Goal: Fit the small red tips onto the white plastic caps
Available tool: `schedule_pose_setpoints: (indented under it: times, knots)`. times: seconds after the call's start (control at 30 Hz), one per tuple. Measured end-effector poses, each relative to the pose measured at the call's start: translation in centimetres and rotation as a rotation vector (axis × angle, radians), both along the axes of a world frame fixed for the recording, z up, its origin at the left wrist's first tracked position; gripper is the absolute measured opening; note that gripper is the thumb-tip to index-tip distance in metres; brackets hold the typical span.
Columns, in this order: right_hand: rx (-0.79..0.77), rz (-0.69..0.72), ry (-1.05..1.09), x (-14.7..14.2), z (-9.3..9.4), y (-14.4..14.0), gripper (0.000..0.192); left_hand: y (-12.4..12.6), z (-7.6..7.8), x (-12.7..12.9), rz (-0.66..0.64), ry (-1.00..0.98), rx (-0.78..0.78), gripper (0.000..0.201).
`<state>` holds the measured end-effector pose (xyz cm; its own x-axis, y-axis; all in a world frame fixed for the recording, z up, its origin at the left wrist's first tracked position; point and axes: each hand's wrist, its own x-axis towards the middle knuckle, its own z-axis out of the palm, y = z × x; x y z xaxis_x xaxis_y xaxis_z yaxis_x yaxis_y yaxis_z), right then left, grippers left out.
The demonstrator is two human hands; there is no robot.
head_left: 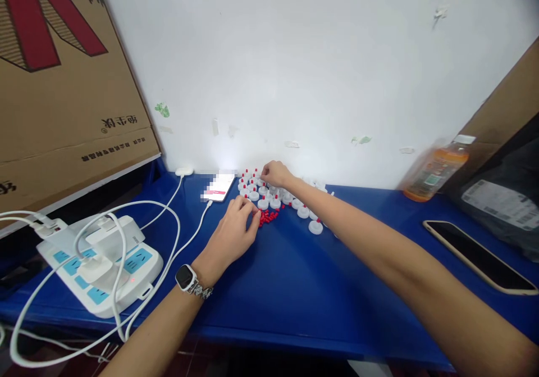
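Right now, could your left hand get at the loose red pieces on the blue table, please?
Probably yes: the left hand rests right beside the red pieces, with nothing between them.

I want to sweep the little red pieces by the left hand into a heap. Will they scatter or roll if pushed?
Probably yes. The red pieces look tiny, smooth and cylindrical, lying loose on the slick blue tabletop, so they would likely roll. They seem very light; the left hand might flick them towards the white caps.

Two phones, one power strip, one bottle, many white caps, uncounted.
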<state>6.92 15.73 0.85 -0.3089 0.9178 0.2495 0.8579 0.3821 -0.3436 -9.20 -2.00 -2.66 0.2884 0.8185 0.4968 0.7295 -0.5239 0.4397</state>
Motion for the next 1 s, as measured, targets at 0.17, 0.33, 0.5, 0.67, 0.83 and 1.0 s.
schedule_pose_setpoints:
  times: [0.17,0.33,0.5,0.67,0.83,1.0]
  knots:
    - [0.171,0.068,0.233,1.1,1.5,-6.0,0.015,-0.2,0.2,0.0,0.076,-0.1,0.057,0.026]
    - [0.024,0.248,0.496,2.0,0.2,-13.9,0.02,-0.5,0.3,0.4,0.007,-0.067,0.059,0.038]
    - [0.085,0.158,0.401,4.0,-2.2,-15.2,0.027,-0.5,0.2,0.5,-0.093,0.034,-0.064,0.029]
    - [0.225,0.169,-0.101,5.2,-3.4,-14.3,0.025,-0.3,-0.4,0.7,-0.152,0.018,-0.062,0.028]
    - [0.22,0.18,-0.253,4.5,-3.6,-13.9,0.023,-0.2,-0.6,0.8,-0.182,-0.005,-0.057,0.023]
    - [0.103,0.172,-0.099,4.5,-3.7,-13.7,0.014,-0.2,-0.5,0.8,-0.172,-0.014,-0.08,0.023]
